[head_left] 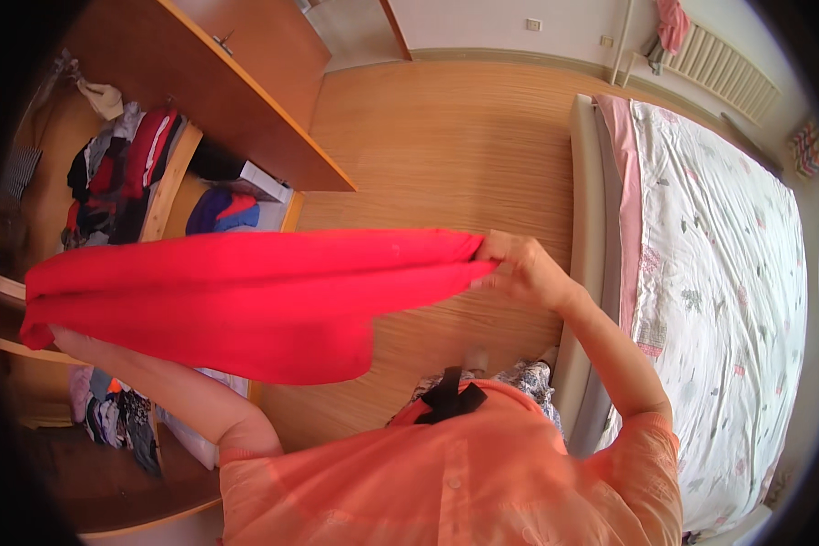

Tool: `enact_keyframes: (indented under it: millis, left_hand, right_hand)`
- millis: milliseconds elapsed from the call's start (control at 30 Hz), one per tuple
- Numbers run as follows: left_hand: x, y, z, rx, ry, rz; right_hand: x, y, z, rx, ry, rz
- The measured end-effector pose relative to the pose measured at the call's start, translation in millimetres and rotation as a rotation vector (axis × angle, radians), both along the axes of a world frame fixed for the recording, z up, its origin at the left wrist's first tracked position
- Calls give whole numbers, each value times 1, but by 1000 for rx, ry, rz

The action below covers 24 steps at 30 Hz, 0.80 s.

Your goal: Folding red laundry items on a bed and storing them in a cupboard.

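Note:
A bright red garment (200,278) is stretched out in the air in front of me, running from left to right. Its exact kind I cannot make out. My right hand (519,268) is closed on its narrow right end, where two long folds come together. At the wide left end, my left forearm (146,373) reaches up behind the cloth. The fabric hides the fingers of my left hand, so their grip does not show. A lower flap of the garment hangs loose over my left arm.
On the left stands an open wardrobe with piled clothes (146,155) on its shelves and more clothes (123,419) lower down. Its wooden door (218,82) juts out toward the floor. A bed (710,300) with a patterned white cover fills the right; wooden flooring (428,155) lies between.

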<state>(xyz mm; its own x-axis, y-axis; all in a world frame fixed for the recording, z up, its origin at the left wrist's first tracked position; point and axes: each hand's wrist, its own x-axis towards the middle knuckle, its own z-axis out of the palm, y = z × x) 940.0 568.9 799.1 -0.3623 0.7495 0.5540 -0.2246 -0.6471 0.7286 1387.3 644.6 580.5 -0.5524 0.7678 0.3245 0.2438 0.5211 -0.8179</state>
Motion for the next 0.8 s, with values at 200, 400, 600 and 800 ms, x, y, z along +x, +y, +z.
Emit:
enact_keyframes:
  millis: [200, 400, 600, 800]
  left_hand:
    - [-9, -17, -16, -275, 195, 836]
    - [18, -1, -48, -595, 635, 1455]
    - [-13, -30, -83, -149, 259, 554]
    - [-10, 72, -156, -486, -13, 455]
  right_hand:
    - [11, 55, 41, 74, 342, -286]
    - [40, 60, 96, -55, 751, -290]
    - [28, 10, 77, -406, 640, -360]
    - [31, 85, 46, -346, 307, -629]
